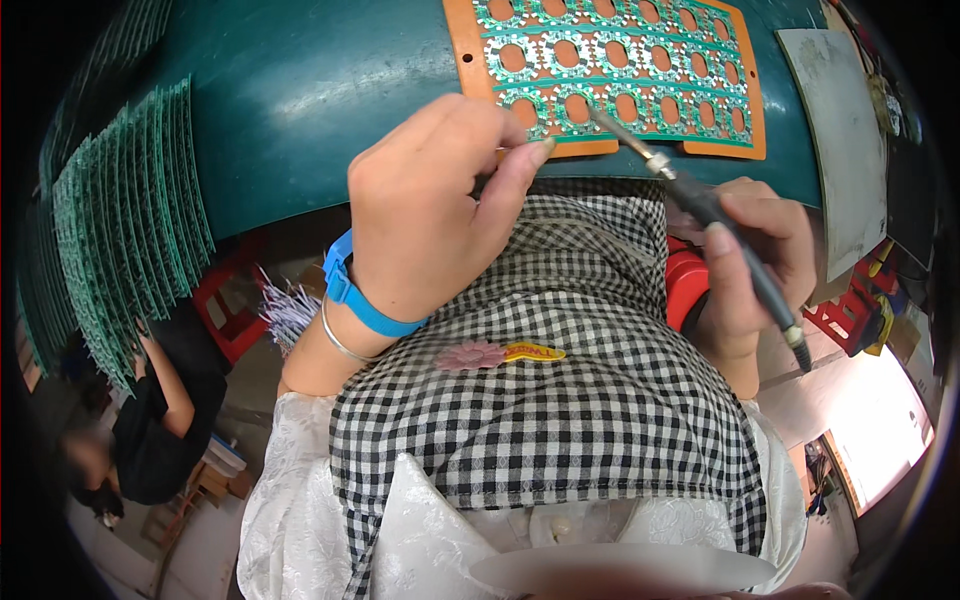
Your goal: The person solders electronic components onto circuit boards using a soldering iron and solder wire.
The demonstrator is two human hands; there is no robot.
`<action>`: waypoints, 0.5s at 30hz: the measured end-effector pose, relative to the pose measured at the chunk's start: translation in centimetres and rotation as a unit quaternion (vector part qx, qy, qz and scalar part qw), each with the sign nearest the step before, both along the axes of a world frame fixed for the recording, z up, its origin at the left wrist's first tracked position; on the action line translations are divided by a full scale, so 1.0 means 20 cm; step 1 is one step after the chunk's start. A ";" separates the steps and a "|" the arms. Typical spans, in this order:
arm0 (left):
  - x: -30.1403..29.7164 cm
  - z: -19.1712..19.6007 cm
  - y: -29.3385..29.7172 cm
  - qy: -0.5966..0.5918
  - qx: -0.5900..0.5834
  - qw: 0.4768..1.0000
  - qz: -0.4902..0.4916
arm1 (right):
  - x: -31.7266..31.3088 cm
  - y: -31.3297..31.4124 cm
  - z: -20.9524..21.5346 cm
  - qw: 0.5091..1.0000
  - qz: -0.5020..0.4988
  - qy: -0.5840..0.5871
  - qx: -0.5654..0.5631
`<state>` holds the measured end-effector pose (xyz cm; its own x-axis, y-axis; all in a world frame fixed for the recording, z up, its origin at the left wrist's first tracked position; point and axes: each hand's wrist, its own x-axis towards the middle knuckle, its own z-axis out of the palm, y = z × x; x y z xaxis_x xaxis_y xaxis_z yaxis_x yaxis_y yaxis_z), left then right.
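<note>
A green circuit board panel with several rings and round cut-outs lies on an orange carrier plate. My left hand is at the near left corner of the panel, its thumb and index finger pinched together over the edge; what sits between them, if anything, is too small to make out. In my right hand is a soldering iron with a dark handle, held like a pen. Its metal tip points up and left, over the nearest row of rings, and whether it touches the panel I cannot tell.
The green-topped table carries the plate. At the left stand several green circuit panels in a close row. A grey board lies at the right. Red stools and another person are lower left.
</note>
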<state>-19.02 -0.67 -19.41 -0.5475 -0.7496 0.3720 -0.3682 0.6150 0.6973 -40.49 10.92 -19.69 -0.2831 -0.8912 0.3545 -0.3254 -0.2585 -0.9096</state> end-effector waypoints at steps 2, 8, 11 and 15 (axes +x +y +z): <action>0.01 0.01 0.00 0.021 0.019 0.999 0.033 | -0.02 0.00 0.00 0.998 -0.010 -0.062 -0.016; -0.03 -0.04 -0.03 0.020 -0.034 0.999 -0.002 | -0.06 -0.01 -0.02 0.999 -0.009 -0.052 0.006; -0.04 -0.06 -0.03 0.010 -0.033 0.999 0.002 | -0.05 -0.02 -0.04 0.999 0.007 -0.048 0.026; -0.06 -0.09 -0.04 0.012 -0.037 0.999 -0.002 | -0.05 -0.02 -0.04 0.999 0.002 -0.025 0.027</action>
